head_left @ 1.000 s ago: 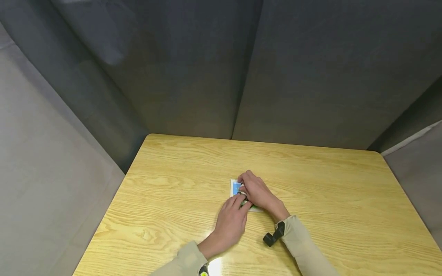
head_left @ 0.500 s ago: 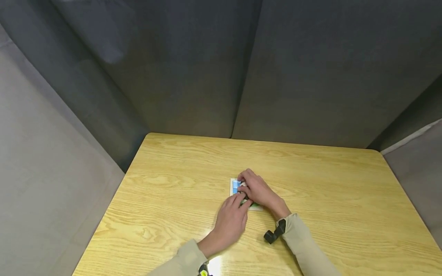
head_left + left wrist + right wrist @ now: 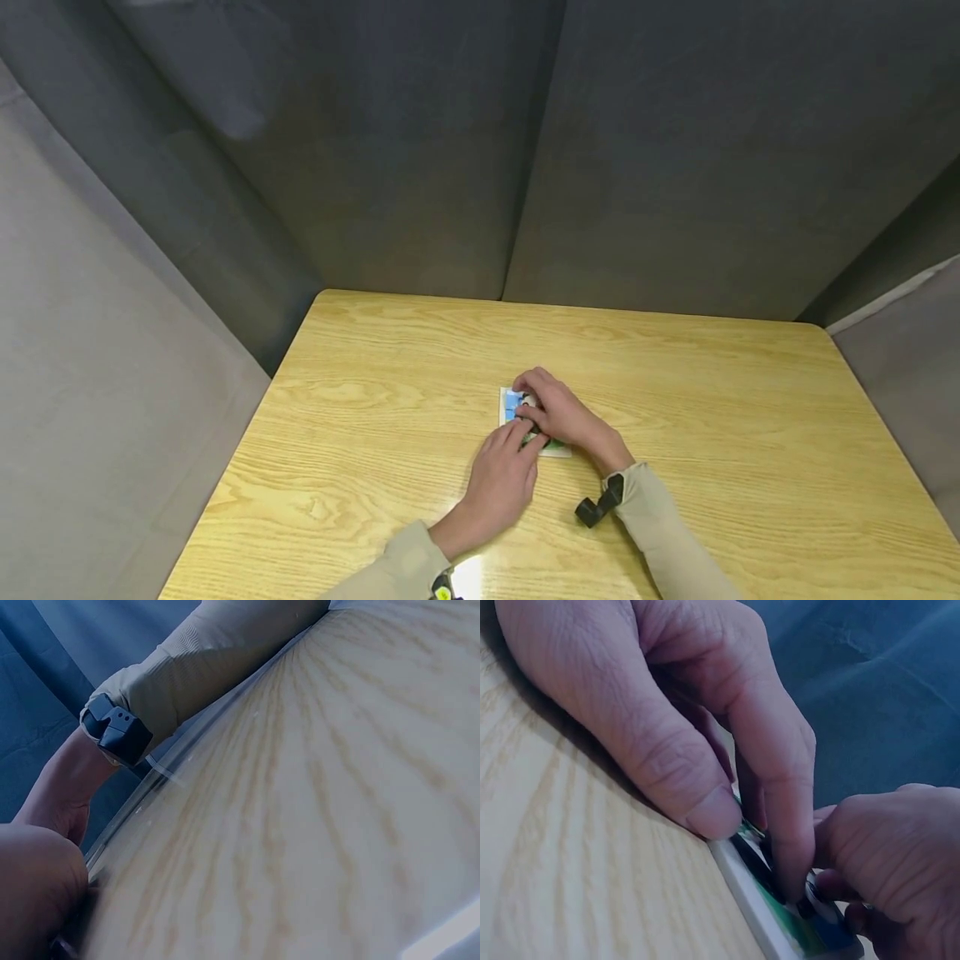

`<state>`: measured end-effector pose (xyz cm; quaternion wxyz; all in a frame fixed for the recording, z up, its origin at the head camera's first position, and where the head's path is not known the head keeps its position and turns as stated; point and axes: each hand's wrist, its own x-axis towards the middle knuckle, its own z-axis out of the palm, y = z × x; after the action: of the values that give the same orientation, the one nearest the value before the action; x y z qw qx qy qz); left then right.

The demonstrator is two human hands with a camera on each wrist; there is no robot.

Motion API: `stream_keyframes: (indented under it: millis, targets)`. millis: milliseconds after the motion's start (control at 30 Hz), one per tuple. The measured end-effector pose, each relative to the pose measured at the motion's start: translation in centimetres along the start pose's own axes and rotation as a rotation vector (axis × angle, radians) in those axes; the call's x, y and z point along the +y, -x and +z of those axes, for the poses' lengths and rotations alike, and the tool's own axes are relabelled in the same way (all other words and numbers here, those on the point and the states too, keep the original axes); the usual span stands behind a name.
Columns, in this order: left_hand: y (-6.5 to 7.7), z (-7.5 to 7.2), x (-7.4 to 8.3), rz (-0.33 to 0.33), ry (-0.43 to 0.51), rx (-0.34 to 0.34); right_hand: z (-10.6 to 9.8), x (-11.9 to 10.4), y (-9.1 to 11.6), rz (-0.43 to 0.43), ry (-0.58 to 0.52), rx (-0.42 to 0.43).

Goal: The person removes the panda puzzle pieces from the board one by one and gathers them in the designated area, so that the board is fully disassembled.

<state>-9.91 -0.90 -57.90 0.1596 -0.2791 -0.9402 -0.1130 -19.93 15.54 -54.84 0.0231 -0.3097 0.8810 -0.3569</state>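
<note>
Picture board, white-edged and showing blue, green, black and white, lies flat on the wood-grain counter, about midway across its width, largely covered by both hands. Left hand reaches in from the near left side. Its thumb and forefinger stand apart and nearly straight, a narrow gap between them; in the right wrist view the forefinger tip rests on the face of the board and the thumb tip lies at its white edge. Right hand sits just beyond, over the far right portion of the board, fingers bent downward, thumb and forefinger slightly apart in the head view. Contact with the board is noted; whether a loose part is pinched there cannot be told, as the fingers hide it. Left wrist view shows mostly bare counter and does not show the fingertips.

Both forearms wear tan sleeves. Black device is fitted at the right wrist; a second device, with a yellow patch, is partly visible at the left. Dark curtain hangs behind the counter; a paler grey panel stands to its left.
</note>
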Motion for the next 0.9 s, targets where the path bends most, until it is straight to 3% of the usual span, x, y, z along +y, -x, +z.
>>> stream_keyframes:
  millis: [233,667,900]
  targets:
    - [-0.1,0.0,0.0,-0.009,-0.006,-0.022,-0.4,0.2,-0.1,0.053,-0.102,-0.029]
    - [-0.1,0.1,0.0,-0.030,0.015,-0.055,-0.5,1.0,-0.1,0.035,-0.040,0.012]
    - [0.1,0.1,0.1,-0.031,0.026,-0.037,-0.5,1.4,-0.1,0.018,-0.046,0.006]
